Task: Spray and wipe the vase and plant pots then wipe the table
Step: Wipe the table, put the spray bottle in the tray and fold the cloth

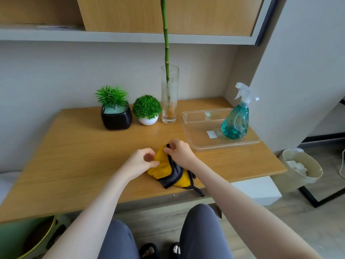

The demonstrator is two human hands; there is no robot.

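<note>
Both hands, left hand point(142, 161) and right hand point(180, 153), pinch the cloth point(168, 171) (yellow, grey-edged) on the table point(74, 156).

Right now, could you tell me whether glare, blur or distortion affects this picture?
Head view: wide-angle distortion slants the shelf and wall edges; a pale reflection sits on the clear tray; light is soft, shadows faint; hands and yellow cloth look slightly soft.

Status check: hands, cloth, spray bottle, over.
Left hand and right hand both pinching the yellow cloth on the table. Spray bottle untouched in clear tray. Nothing in the way.
</note>
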